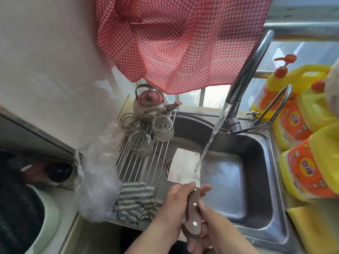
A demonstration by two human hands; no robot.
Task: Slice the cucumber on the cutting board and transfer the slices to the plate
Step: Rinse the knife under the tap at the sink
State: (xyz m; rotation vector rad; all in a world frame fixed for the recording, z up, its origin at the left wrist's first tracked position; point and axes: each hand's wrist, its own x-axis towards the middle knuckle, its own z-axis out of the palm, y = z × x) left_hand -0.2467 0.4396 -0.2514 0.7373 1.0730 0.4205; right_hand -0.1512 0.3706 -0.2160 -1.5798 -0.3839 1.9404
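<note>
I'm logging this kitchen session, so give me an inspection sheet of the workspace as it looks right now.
Surface: steel sink, wet; tap running.
Job's things: cleaver with its blade under the stream; cucumber, cutting board, plate: nothing seen.
Clutter: three glass jars and a kettle on the drying rack; striped cloth; yellow detergent bottles.
Grippers: right hand grips the cleaver's handle; left hand steadies it near the blade.
Cables: nothing seen.
Surroundings: red checked curtain over the window.

A red-and-white checked cloth (176, 43) hangs above. The cleaver (183, 166) has a silvery blade and brown riveted handle. Yellow bottles (310, 162) carry orange labels. The dishcloth (135, 200) is grey-and-cream striped.
</note>
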